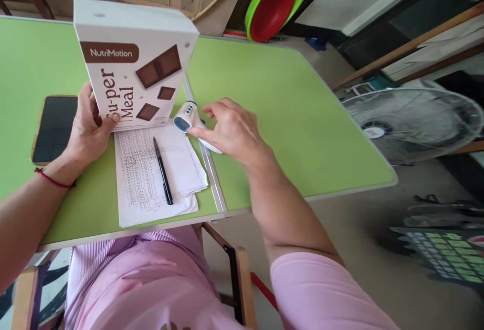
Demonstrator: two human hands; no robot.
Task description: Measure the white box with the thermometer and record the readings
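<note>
My left hand (88, 126) is closed on the lower left edge of a white NutriMotion "Su-per Meal" box (130, 75), its thumb across the front. The box stands upright and leans slightly. Beside its lower right corner is a white and blue infrared thermometer (186, 114), its small display facing me. My right hand (234, 128) has its thumb along the thermometer near the display and its index finger on the far side. Part of the thermometer's handle is hidden under this hand. Below the box, a black pen (162, 171) lies on sheets of handwritten paper (138, 189).
A dark phone (55, 128) lies left of the box on the green folding table (287, 118), whose metal seam runs right of the papers. Beyond the far edge are green and red basins (274, 10). A large fan (412, 123) stands to the right.
</note>
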